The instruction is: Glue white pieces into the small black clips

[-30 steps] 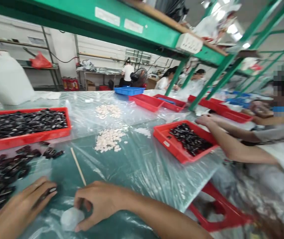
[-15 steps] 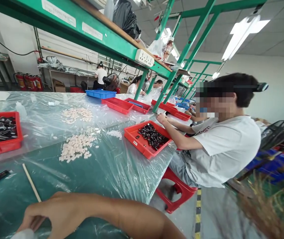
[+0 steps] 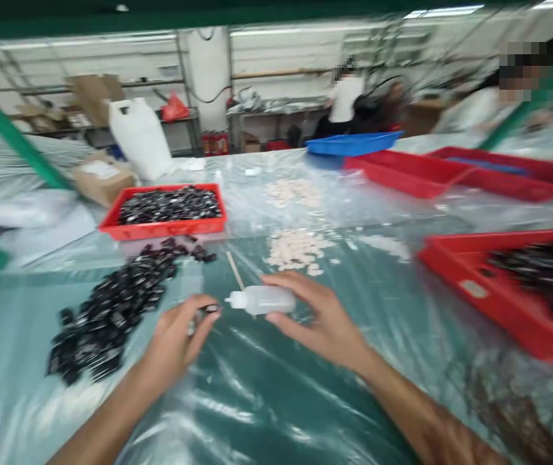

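Note:
My left hand [image 3: 177, 332] pinches a small black part [image 3: 209, 309] between thumb and fingertips. My right hand [image 3: 317, 316] is closed around a translucent white squeeze bottle [image 3: 269, 299], which lies sideways with its narrow nozzle pointing left at the black part, a small gap apart. A thin pale stick [image 3: 235, 271] lies on the table, partly behind the bottle. Left of my left hand is a heap of black parts [image 3: 106, 316]. Beyond the bottle lies a pile of small pale pieces [image 3: 298, 248].
A red tray [image 3: 162, 228] of black parts stands at the far left, another red tray [image 3: 474, 289] at right. Further back are more pale pieces [image 3: 293, 192], a blue tray [image 3: 353, 143] and a white jug [image 3: 140, 139]. Clear plastic film [image 3: 266, 400] covers the table.
My view has swung left from the co-worker to the table before me. Both hands now show fully, with the bottle held level in the right one.

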{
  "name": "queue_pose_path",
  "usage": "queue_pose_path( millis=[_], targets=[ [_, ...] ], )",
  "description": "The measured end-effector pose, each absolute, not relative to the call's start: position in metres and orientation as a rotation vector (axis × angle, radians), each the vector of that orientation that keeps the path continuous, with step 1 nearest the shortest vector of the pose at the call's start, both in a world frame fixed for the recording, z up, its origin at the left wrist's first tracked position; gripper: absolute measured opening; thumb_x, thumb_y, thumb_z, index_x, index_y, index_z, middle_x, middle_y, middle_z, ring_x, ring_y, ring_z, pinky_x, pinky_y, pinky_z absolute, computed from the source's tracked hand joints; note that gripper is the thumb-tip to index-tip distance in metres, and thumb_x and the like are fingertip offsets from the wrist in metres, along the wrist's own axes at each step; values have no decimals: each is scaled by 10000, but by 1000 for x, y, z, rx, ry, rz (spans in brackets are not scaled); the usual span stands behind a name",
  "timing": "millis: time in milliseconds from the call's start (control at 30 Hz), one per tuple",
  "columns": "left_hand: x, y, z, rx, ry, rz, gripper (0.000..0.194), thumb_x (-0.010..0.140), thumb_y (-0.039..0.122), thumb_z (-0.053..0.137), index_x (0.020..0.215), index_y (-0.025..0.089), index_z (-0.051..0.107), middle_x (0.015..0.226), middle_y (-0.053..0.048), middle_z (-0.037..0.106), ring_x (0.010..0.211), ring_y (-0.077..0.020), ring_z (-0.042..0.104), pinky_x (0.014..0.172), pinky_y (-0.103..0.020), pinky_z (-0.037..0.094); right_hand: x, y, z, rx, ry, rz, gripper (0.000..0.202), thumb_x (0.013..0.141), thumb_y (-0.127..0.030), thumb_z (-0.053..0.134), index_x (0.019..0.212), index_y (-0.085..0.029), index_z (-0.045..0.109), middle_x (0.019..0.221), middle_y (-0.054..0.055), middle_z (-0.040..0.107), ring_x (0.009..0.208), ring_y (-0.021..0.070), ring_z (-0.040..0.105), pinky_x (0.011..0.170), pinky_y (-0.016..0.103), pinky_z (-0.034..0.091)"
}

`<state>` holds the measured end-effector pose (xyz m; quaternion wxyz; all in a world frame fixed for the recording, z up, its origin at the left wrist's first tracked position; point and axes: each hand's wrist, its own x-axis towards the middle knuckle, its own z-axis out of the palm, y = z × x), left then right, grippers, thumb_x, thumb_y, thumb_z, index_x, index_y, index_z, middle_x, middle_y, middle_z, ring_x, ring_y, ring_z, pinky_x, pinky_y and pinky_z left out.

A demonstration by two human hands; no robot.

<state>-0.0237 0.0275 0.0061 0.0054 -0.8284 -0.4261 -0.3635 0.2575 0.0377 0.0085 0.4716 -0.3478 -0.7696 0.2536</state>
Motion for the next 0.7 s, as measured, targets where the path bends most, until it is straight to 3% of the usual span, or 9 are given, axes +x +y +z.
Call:
queue_pose_path(
  millis=[133, 233, 367, 500, 700],
  targets=[
    [-25, 21, 6, -2676, -1364, -1059, 172, 1074, 355, 448, 1200, 272, 531, 1109, 2, 699, 839, -102, 723, 702, -207, 622, 258, 38, -14, -724, -1861, 545, 396, 1007, -159, 826, 1366, -318, 780, 1232, 75, 911, 1074, 243, 889, 885, 316, 716],
    [-25, 18, 9, -2704, -1318, -1102, 179, 1066, 270, 466, 1233, 272, 530, 1159, -14, 686, 999, -134, 712, 774, -242, 631, 254, 32, -18, -691, -1891, 489, 426, 1026, -147, 793, 1386, -372, 750, 1209, 49, 883, 1084, 258, 875, 870, 340, 727],
    [-26, 17, 10, -2712, -1275, -1177, 200, 1055, 249, 499, 1245, 283, 554, 1094, -18, 713, 1001, -175, 723, 815, -312, 639, 252, 28, -16, -776, -1903, 495, 427, 1038, -212, 789, 1392, -440, 722, 1213, 29, 862, 1072, 297, 878, 854, 392, 748],
    [-21, 15, 15, -2776, -1265, -1243, 195, 1044, 249, 530, 1231, 301, 551, 1048, -20, 722, 931, -164, 718, 761, -288, 645, 254, 27, -19, -815, -1922, 535, 438, 1043, -264, 802, 1402, -495, 705, 1235, 7, 860, 1100, 306, 880, 866, 397, 755],
    [-19, 14, 19, -2772, -1244, -1204, 151, 1055, 252, 518, 1200, 254, 558, 1037, -22, 704, 903, -145, 699, 741, -274, 605, 255, 21, -20, -797, -1977, 435, 475, 1076, -196, 783, 1467, -450, 693, 1300, 74, 816, 1143, 269, 867, 853, 337, 747]
  ],
)
